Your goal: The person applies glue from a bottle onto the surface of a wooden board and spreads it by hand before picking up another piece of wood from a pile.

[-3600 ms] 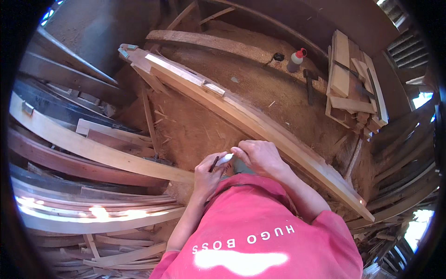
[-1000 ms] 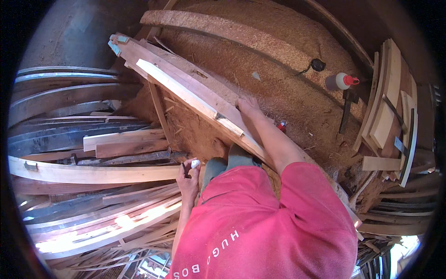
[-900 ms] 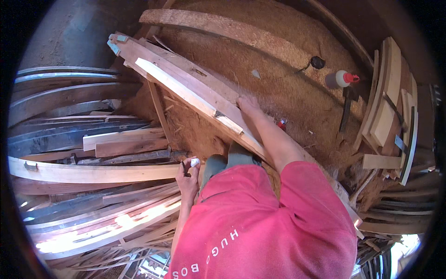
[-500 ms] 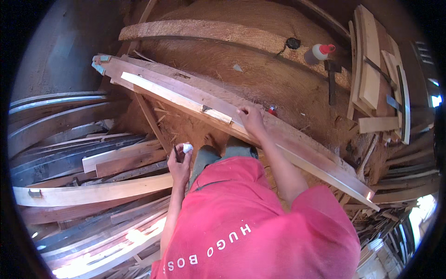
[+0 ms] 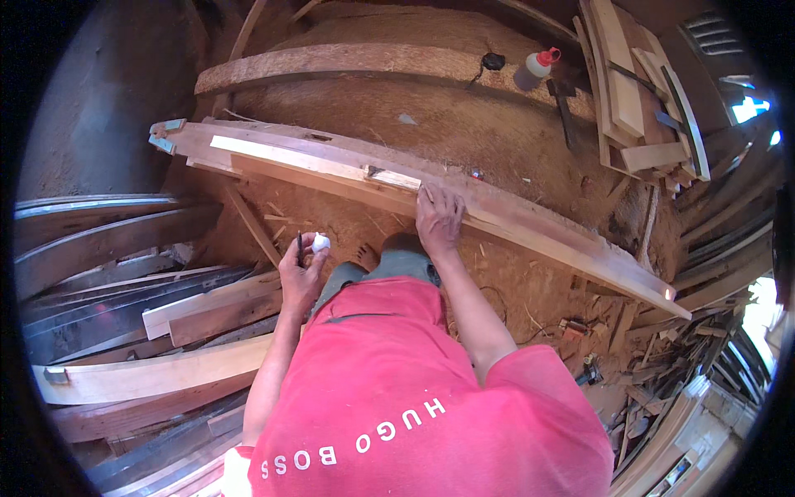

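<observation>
My left hand is closed around a small white bottle. A thin dark stick, perhaps a pencil, rises between its fingers. Ahead of me a long wooden beam runs from far left to near right. A pale wooden strip lies along its left half, with a notch near its right end. Over that end, my right hand bends its fingers down and grips the strip at the beam's near edge. Its fingertips are partly hidden.
Behind the beam lies a curved plank with a red-capped bottle, a black round object and a hammer-like tool. Stacked boards stand at far right. Long timbers crowd the left.
My right hand has moved left along the beam to the pale strip's right end, its fingers now bent over it. The left hand still holds the bottle and stick. The view has shifted.
</observation>
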{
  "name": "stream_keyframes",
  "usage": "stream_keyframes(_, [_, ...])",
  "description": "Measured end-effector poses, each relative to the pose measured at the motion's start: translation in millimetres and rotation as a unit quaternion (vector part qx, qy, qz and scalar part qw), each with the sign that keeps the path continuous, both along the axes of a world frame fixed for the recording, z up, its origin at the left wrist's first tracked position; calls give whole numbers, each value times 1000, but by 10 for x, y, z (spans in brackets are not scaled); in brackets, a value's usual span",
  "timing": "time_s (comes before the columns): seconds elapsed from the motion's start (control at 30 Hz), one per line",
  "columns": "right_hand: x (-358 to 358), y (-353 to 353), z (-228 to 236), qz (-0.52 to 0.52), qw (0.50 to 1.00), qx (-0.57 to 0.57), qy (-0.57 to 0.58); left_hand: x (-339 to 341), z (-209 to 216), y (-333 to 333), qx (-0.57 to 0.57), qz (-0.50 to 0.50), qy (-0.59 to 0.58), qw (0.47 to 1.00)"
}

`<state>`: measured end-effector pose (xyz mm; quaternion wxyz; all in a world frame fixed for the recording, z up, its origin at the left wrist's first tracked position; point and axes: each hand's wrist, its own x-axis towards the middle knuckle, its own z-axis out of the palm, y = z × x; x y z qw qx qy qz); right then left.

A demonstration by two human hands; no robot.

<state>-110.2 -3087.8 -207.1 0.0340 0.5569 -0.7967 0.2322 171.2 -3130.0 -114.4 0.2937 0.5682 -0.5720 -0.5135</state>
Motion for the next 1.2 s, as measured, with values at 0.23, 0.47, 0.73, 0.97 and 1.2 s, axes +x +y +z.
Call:
stream_keyframes(0.23, [193,197,55,-36,975,165,147,366,35,-43,-54,-38,-10,998])
stream_keyframes(0.47, [284,232,172,-31,967,196,160,565,-64,-65,-35,-35,26,998])
stream_keyframes(0.73, [198,242,173,8,973,200,113,473,-7,-108,-40,-49,27,998])
stream_keyframes(0.97, [25,200,69,-12,975,146,165,118,3,-205,-20,-55,56,997])
stream_keyframes(1.2, [-94,489,381,110,977,179,16,-279,-129,-260,-14,-68,56,996])
